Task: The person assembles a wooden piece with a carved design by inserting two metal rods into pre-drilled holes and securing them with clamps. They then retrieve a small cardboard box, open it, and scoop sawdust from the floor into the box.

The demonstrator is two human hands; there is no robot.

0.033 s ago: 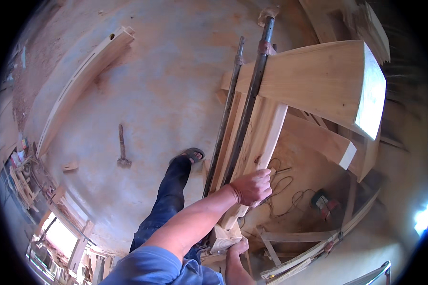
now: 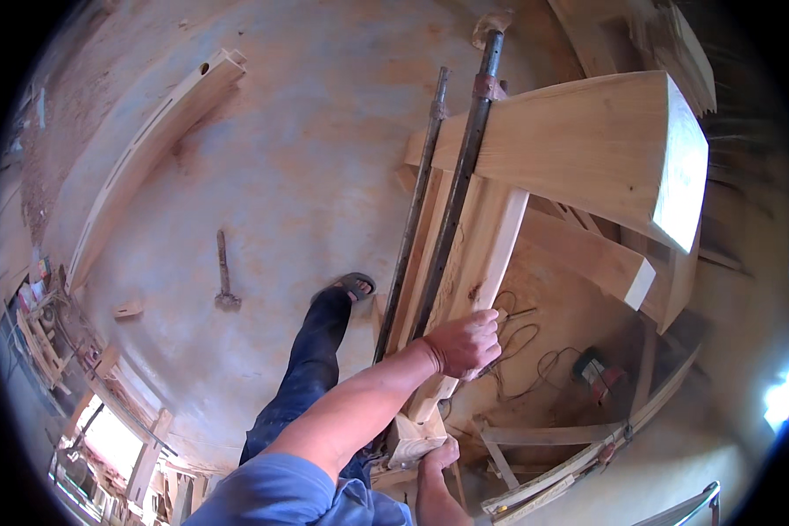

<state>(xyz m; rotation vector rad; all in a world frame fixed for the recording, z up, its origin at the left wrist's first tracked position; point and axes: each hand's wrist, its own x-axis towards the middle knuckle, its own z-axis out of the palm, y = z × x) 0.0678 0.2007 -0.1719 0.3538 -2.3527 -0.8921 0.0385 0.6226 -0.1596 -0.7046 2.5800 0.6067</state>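
L hand [image 2: 463, 344] is closed round the edge of a pale wood rail [image 2: 478, 263], fingers wrapped over its right side, thumb side toward the clamps; looks a firm grasp, nothing else in it. R hand [image 2: 437, 469] sits lower down by the frame's near end, resting at a small block [image 2: 412, 438]; only its back shows, so can't tell if it's gripping or just pressing. The rail runs up and away from the person, under a thick slab [image 2: 587, 149] that crosses it at the far end. Two long bar clamps [image 2: 456, 193] lie along the rail's left side, touching or nearly so, their heads reaching past the slab. Step in hand, as I read it: steadying or aligning the glued-up/clamped assy, w/ the L hand holding the rail in line while the R works at the near end. Next move prob calls for keeping the rail flush against the clamps and not letting it twist, both hands braced, weight over the foot [image 2: 352, 285] planted beside the bars. Hammer [image 2: 224, 280] lies on the concrete floor [image 2: 307, 158], well apart to the left; curved beam [image 2: 149, 149] farther left; a power tool w/ cord [image 2: 596, 373] on the floor right of the rail.
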